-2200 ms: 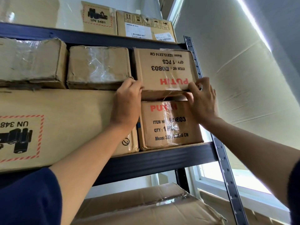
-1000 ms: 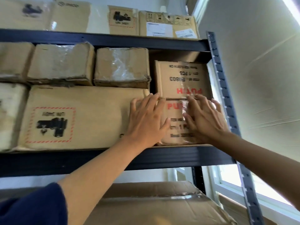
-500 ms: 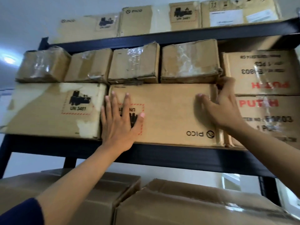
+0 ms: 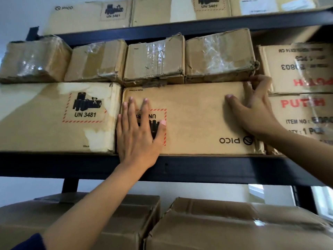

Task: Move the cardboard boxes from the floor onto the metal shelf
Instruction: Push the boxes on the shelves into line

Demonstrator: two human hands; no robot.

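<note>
Left hand (image 4: 137,134) spread flat, fingers straight, palm pressed on the front of the PICO box (image 4: 194,116), covering part of its upside-down UN 3481 label. Right hand (image 4: 255,112) at the same box's upper right corner, thumb flat on the front, fingers hooked over the top edge. Box sits on the metal shelf (image 4: 198,168). Just left of the left hand: second UN 3481 box (image 4: 54,116). Above both hands: row of taped small boxes (image 4: 155,60). Right of the right hand: stacked PUTH boxes (image 4: 302,114).
</note>
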